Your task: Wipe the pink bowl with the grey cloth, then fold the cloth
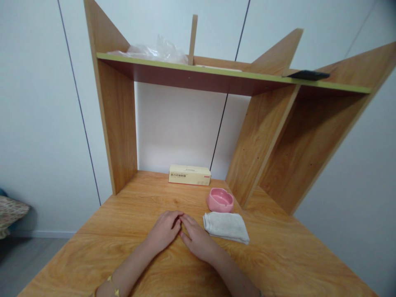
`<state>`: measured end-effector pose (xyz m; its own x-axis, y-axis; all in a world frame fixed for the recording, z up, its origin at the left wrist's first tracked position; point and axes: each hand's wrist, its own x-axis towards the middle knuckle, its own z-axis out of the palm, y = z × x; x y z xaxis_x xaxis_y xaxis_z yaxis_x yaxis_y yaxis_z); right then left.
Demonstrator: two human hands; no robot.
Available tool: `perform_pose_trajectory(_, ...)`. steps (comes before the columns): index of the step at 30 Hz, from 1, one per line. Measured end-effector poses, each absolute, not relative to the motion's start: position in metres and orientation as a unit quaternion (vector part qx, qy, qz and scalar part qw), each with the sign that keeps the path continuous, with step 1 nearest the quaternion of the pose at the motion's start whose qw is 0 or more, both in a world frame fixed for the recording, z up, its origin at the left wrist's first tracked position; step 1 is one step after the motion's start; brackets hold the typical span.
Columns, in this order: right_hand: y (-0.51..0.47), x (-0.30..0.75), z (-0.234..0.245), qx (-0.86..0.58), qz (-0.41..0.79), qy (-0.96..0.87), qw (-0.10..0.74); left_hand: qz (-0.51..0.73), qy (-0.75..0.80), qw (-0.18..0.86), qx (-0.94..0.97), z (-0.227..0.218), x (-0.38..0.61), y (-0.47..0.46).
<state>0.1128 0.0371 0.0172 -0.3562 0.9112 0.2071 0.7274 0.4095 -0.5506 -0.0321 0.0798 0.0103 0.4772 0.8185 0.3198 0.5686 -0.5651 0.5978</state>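
My left hand (163, 232) and my right hand (196, 239) lie palm down on the wooden desk (123, 231), fingertips touching each other in the middle. Both hands are flat with fingers stretched out and hold nothing. A folded white cloth (226, 226) lies just right of my right hand. Behind the cloth sits a pink ashtray (220, 200). A pale yellow box (189, 175) lies at the back of the desk against the wall.
A wooden hutch stands on the desk with upright side panels (119, 132) and a top shelf (216, 76). On the shelf lie a clear plastic bag (154, 51) and a flat black object (309, 74). A patterned cushion (9, 210) shows at far left.
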Motion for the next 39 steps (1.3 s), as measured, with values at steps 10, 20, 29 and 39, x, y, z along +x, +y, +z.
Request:
perform_pose_trajectory(10,0.0368,0.1121,0.0194,-0.507,0.183,-0.807,0.241,0.287,0.420,0.204,0.837,0.0105,-0.0328,0.0792)
perform_pose_trajectory(20,0.0378,0.1127,0.0167,-0.508,0.182,-0.806,0.242,0.290,0.419,0.206,0.836,0.0087,-0.0328,0.0804)
perform_pose_trajectory(29,0.0364,0.1122,0.0172,-0.512,0.177,-0.804,0.244,0.290,0.415,0.206,0.837,0.0081,-0.0328,0.0810)
perform_pose_trajectory(39,0.0371,0.1119,0.0180,-0.507,0.173,-0.810,0.241,0.287,0.417,0.205,0.838,0.0097,-0.0330,0.0800)
